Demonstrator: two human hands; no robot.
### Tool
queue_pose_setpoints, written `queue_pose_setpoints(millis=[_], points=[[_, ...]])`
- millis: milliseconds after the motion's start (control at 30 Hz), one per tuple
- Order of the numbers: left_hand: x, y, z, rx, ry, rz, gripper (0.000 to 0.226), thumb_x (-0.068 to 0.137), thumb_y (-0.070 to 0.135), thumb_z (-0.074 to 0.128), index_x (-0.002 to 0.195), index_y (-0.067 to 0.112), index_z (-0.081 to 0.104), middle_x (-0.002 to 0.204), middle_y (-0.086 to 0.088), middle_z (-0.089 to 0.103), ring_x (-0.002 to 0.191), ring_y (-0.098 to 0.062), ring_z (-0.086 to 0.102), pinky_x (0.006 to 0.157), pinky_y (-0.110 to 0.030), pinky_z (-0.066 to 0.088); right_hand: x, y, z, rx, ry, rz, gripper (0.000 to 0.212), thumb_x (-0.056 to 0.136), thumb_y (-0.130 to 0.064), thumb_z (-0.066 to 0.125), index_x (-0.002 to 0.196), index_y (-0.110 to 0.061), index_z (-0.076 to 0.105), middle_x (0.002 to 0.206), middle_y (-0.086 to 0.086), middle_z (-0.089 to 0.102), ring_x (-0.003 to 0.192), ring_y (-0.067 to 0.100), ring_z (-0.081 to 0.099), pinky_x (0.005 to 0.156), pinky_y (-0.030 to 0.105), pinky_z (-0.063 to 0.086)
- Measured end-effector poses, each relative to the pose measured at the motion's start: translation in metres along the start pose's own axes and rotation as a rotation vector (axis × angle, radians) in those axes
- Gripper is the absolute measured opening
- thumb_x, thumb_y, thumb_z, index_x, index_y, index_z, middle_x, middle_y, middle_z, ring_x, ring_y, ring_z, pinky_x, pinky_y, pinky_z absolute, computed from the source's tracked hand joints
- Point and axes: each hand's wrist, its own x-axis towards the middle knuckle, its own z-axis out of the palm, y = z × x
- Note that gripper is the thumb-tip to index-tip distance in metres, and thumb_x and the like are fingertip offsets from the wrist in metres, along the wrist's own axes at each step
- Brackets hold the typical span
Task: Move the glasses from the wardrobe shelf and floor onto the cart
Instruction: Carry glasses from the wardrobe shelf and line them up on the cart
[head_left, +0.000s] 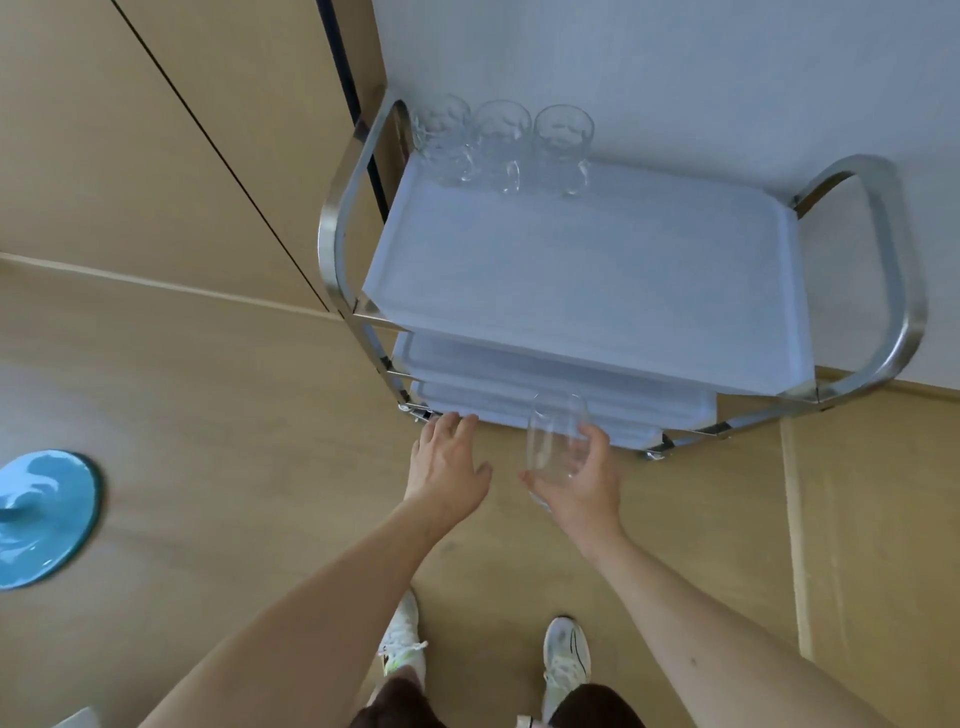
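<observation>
Fingers: the right hand (582, 483) curls its fingers (597, 441) round a clear tumbler (556, 436), thumb on the near side; the left hand (449, 462) carries nothing, its fingers spread and relaxed.
Tumbler: held upright in the air, just in front of the cart's lower trays, below the level of the top tray.
Cart: steel-framed cart (883, 291) with a pale top tray (571, 280); three clear glasses (506, 145) stand in a row along its far edge, near the left corner.
Step in hand, as I judge it: carrying the tumbler up to the top tray.
Doing it well: lift over the tray's raised near rim, set the base flat on open tray beside the row, release only once it stands.
Risk: thin smooth glass could knock its neighbours or slip.
Room: tan wooden floor (208, 467), beige wardrobe doors (130, 156) to the left, pale wall behind the cart, a glossy blue disc (41, 514) on the floor at far left.
</observation>
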Motion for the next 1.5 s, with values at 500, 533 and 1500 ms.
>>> queue_pose_setpoints(millis=[500, 533, 1500], points=[[0.033, -0.118, -0.028, -0.050, -0.062, 0.051, 0.068, 0.088, 0.032, 0.068, 0.149, 0.017, 0.041, 0.152, -0.006, 0.041, 0.138, -0.028, 0.035, 0.114, -0.041, 0.033, -0.014, -0.012, 0.121, -0.039, 0.107, 0.051, 0.080, 0.059, -0.028, 0.097, 0.116, -0.036, 0.042, 0.106, -0.010, 0.055, 0.109, 0.018, 0.059, 0.094, 0.034, 0.049], [0.036, -0.121, -0.026, -0.055, -0.056, 0.049, 0.068, 0.088, 0.032, 0.068, 0.148, 0.017, 0.042, 0.152, -0.007, 0.041, 0.138, -0.029, 0.035, 0.114, -0.041, 0.033, -0.011, -0.009, 0.123, -0.041, 0.101, 0.052, 0.081, 0.060, -0.028, 0.097, 0.119, -0.036, 0.043, 0.107, -0.010, 0.055, 0.110, 0.017, 0.059, 0.094, 0.033, 0.049], [0.258, -0.181, 0.119, 0.121, 0.312, 0.208, 0.057, 0.100, 0.041, 0.053, 0.148, 0.013, 0.043, 0.155, -0.014, 0.040, 0.147, -0.033, 0.027, 0.119, -0.048, 0.025, 0.238, 0.104, 0.224, 0.187, 0.147, -0.323, 0.091, 0.056, -0.042, 0.096, 0.131, -0.037, 0.045, 0.112, -0.017, 0.056, 0.103, 0.005, 0.060, 0.081, 0.016, 0.047]])
